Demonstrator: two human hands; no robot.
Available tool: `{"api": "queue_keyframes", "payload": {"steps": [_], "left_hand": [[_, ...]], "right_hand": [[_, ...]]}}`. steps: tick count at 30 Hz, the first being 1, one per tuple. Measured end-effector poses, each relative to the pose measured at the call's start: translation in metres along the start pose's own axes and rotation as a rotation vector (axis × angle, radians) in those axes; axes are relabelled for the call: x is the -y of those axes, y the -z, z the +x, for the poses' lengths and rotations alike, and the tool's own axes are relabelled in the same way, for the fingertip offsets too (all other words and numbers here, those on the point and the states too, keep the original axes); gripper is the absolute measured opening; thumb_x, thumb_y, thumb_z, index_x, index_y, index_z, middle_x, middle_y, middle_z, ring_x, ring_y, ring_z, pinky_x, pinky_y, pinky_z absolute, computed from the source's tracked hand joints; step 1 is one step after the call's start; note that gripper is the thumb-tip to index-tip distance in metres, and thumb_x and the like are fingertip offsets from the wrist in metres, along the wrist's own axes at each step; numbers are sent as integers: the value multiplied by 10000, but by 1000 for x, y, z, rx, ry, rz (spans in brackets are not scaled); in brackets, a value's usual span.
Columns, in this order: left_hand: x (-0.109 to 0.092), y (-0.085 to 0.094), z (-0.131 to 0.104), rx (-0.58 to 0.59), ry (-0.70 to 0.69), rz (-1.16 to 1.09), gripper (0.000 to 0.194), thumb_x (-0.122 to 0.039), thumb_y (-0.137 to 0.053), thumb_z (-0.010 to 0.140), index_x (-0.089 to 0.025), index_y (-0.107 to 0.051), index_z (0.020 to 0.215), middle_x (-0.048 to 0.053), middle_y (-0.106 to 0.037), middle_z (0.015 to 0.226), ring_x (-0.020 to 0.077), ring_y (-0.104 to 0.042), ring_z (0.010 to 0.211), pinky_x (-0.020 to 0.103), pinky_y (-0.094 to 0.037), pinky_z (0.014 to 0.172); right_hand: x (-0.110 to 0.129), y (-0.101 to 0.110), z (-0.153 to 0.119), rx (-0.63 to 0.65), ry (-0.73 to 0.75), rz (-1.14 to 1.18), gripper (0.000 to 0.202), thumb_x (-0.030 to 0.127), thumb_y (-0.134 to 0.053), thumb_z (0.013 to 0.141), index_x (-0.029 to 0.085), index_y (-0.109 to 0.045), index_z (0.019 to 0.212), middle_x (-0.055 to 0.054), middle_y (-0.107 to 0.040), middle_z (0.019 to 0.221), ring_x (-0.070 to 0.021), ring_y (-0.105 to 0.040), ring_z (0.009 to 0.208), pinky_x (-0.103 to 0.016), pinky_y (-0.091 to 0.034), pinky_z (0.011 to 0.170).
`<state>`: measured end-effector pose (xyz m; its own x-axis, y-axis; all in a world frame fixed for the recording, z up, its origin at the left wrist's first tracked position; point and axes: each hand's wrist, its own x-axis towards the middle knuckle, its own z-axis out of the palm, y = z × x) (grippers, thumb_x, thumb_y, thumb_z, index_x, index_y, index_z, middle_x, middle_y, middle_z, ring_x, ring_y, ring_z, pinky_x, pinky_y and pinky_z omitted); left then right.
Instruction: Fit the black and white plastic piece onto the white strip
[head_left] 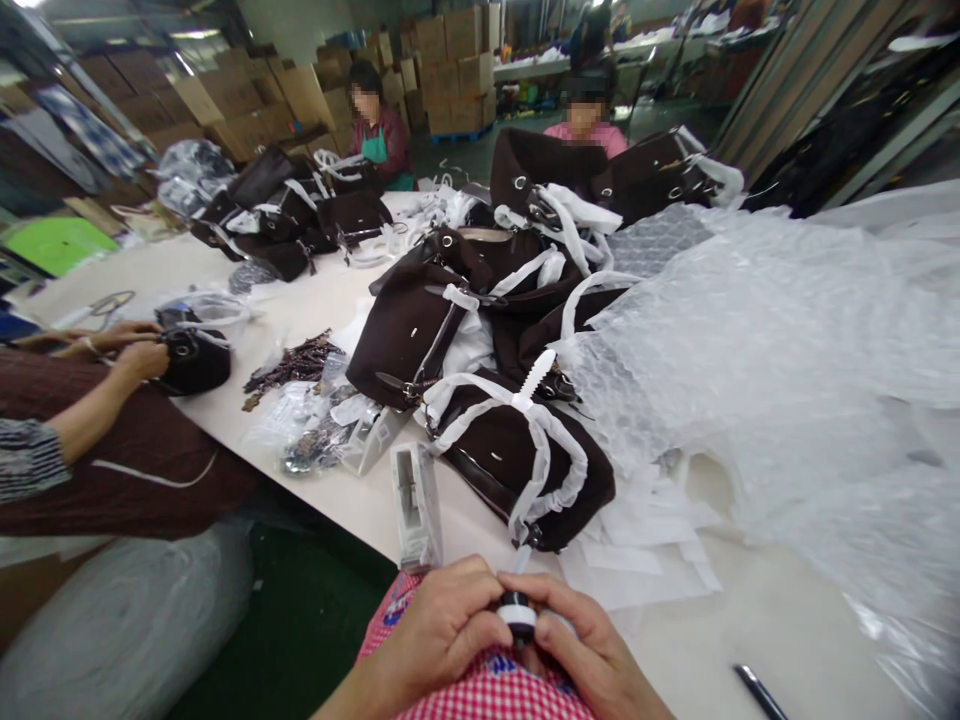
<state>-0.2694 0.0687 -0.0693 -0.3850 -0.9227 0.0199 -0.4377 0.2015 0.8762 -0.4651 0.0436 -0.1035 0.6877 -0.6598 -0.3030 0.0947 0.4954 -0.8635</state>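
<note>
Hands meet at the near edge of the scene, low over a red-and-white checked cloth (pixel 491 695). Between them sits a small round black-and-white object (pixel 517 612) (too small and too covered to name), black on top with a white band beneath. The left hand (pixel 442 625) curls over it from the left, fingers closed against its side, and the right hand (pixel 581 645) presses in from the right, thumb and forefinger pinched on it.

Just beyond the hands, on the pale tabletop (pixel 750 620), lies a dark brown fabric handbag with its straps wrapped in white paper (pixel 517 460). More such bags are heaped farther back (pixel 480 300). A white box-shaped tape dispenser (pixel 415 505) stands near the tabletop's edge, left of the nearest bag. Crumpled sheets of clear bubble wrap (pixel 765 340) cover the right side. A dark pen (pixel 759 690) lies at the near right.

At the left, another person's hands (pixel 127 350) rest on a small black bag (pixel 193 358).
</note>
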Motion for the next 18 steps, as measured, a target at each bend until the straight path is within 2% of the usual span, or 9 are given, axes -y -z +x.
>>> {"api": "queue_keyframes", "payload": {"steps": [3,5,8,11,13,15,16,18], "left_hand": [[0,2,0,-18,-69,37,510,-509,-262,1010,-166,-527,742,14,-488,702,121,-462,662,237,-336,610],[-1,2,-1,-32,-54,7,487,-491,-275,1012,-170,-513,734,10,-486,695,118,-456,652,235,-334,603],[-5,2,1,-61,121,-133,474,-509,-300,997,-162,-588,851,37,-575,751,135,-519,693,241,-383,644],[-6,-4,7,-71,325,-356,424,-522,-511,906,-150,-613,1080,74,-647,899,159,-585,731,255,-439,652],[-3,-11,11,-46,391,-588,478,-514,-647,815,-144,-594,1114,61,-644,867,166,-609,704,269,-475,651],[3,-19,10,-43,439,-775,542,-537,-721,744,-150,-589,1101,24,-619,783,166,-622,695,288,-503,690],[7,-22,8,-58,469,-814,587,-568,-743,709,-162,-594,1105,9,-608,758,165,-623,695,288,-508,695],[16,-26,3,-140,571,-745,690,-646,-770,627,-204,-621,1135,1,-617,784,149,-610,682,257,-498,645]], "right_hand": [[-1,-2,0,-57,87,-89,417,575,-489,917,215,-699,911,-6,-552,686,-129,-474,590,-252,-376,548],[4,-4,0,-55,97,-118,426,588,-485,914,208,-677,895,-1,-540,669,-129,-470,585,-253,-369,546],[13,-9,1,-77,-16,-55,452,633,-516,885,202,-642,943,19,-531,631,-112,-443,540,-252,-355,538],[15,-12,7,-104,-24,-85,435,627,-553,869,198,-619,895,32,-521,618,-107,-449,531,-250,-367,540],[12,-10,10,-115,19,-163,416,604,-549,884,193,-615,882,35,-519,610,-109,-477,532,-247,-387,539],[9,-8,12,-149,7,-137,448,627,-515,893,185,-588,893,42,-526,581,-102,-486,493,-235,-387,510],[8,-6,12,-182,-9,-81,466,644,-505,890,184,-569,924,43,-547,586,-97,-491,475,-228,-386,497],[9,0,10,-267,-7,33,498,661,-515,875,182,-544,1011,11,-630,683,-98,-537,494,-228,-422,514]]}}
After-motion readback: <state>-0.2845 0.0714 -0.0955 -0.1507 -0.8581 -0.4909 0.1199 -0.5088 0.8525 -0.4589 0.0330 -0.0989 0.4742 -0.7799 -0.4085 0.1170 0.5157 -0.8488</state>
